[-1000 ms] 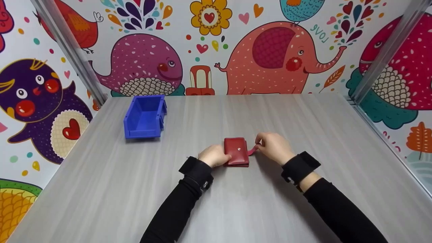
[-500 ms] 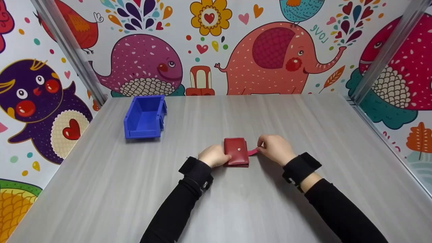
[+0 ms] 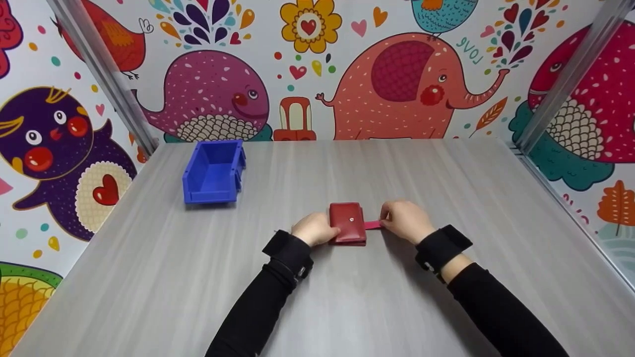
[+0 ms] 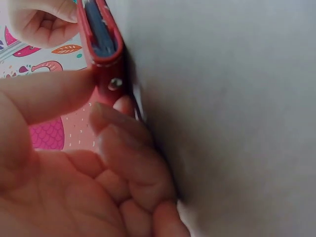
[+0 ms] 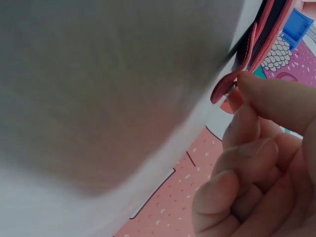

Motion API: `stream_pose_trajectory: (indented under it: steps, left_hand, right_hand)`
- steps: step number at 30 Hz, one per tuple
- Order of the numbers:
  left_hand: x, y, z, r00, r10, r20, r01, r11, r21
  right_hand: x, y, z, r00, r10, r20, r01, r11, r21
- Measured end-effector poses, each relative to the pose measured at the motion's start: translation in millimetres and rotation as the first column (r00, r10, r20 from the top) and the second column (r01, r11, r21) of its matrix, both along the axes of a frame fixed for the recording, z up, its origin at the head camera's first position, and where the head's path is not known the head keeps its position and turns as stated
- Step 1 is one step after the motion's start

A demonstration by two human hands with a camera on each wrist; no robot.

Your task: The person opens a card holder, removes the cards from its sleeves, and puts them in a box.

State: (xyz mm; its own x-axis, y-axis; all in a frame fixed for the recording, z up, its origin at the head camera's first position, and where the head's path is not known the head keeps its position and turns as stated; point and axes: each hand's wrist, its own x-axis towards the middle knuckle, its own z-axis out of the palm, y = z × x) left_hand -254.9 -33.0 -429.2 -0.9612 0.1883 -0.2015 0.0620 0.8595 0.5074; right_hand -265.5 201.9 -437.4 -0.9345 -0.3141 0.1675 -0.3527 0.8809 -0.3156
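A small red wallet lies folded on the table, a silver snap stud showing on its upper face. My left hand grips its left edge, thumb on top and fingers curled at the side. In the left wrist view, dark inner layers show between the red covers of the wallet. A pinkish-red strap sticks out from the wallet's right side. The strap's rounded end is pinched between thumb and finger of my right hand, whose other fingers curl inward.
A blue plastic bin stands at the back left of the light wood-grain table. Walls printed with cartoon animals rise behind and at both sides, with metal posts at the corners.
My right hand has moved slightly right and toward me, and the strap has gone from bent upward to straight and low. The left hand and wallet have stayed put.
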Motion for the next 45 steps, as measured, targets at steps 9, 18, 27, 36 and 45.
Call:
stream_pose_trajectory:
  steps: [9,18,27,36,45]
  left_hand:
    - [-1.0,6.7,4.6,0.992,0.070,-0.104,-0.079,0.994,-0.079]
    - [4.3,22.6,11.1,0.978,0.065,-0.196,-0.081,0.994,-0.078]
    - [13.0,38.3,11.8,0.951,-0.009,-0.310,-0.031,0.992,-0.124]
    - [18.0,51.7,9.3,0.928,-0.069,-0.366,-0.001,0.982,-0.189]
    - [23.4,62.7,6.3,0.919,-0.121,-0.376,0.031,0.971,-0.237]
  right_hand:
    - [-1.3,0.8,-1.4,1.000,0.005,0.017,-0.005,1.000,0.010]
    - [-2.7,1.6,-2.3,0.999,0.040,-0.002,-0.040,0.999,0.025]
    - [-3.2,0.9,-1.5,0.999,0.037,0.008,-0.037,0.999,0.025]
    - [-2.9,1.2,-1.3,0.999,0.034,0.007,-0.035,0.999,0.020]
    - [-1.2,-0.9,0.6,0.999,0.015,0.037,-0.016,1.000,0.023]
